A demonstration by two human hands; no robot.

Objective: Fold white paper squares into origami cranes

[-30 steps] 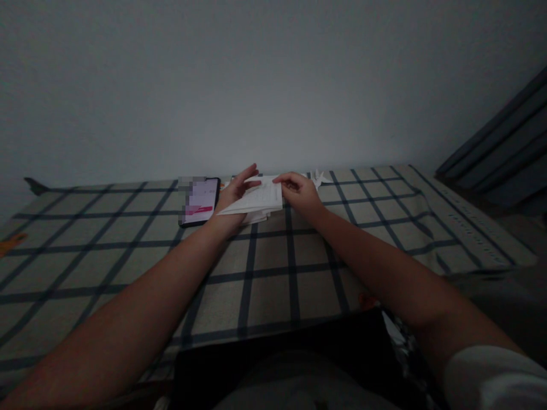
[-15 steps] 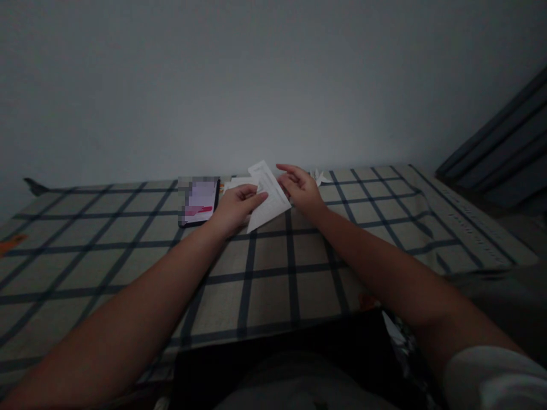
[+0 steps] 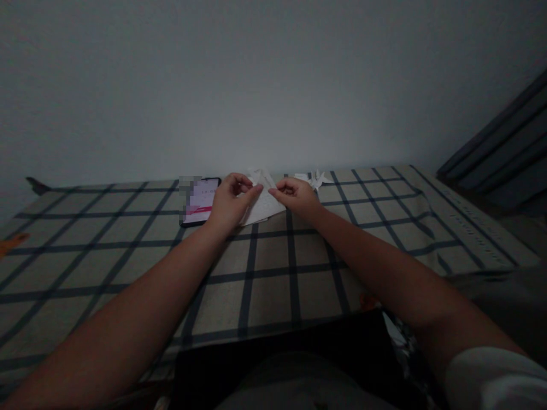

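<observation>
Between my hands is a folded sheet of white paper (image 3: 265, 208), its narrow point toward the wall and its wide edge toward me. My left hand (image 3: 231, 199) pinches its left side between thumb and fingers. On the opposite side, my right hand (image 3: 296, 196) grips the paper with thumb and index finger near the upper folds. Fine creases near the fingertips are too dim to make out. Just left of my left hand lies a phone (image 3: 203, 200) with a lit, partly blurred screen.
Beyond my right hand sit white folded or torn paper pieces (image 3: 318, 180). A checked cloth (image 3: 269, 296) covers the table, which meets a grey wall (image 3: 273, 85). A dark curtain (image 3: 504, 142) hangs at the right, and an orange item (image 3: 15, 244) lies far left.
My right hand, half open beside the paper before, has closed on its right side. The paper has lowered and turned, and my left hand has shifted its grip upward.
</observation>
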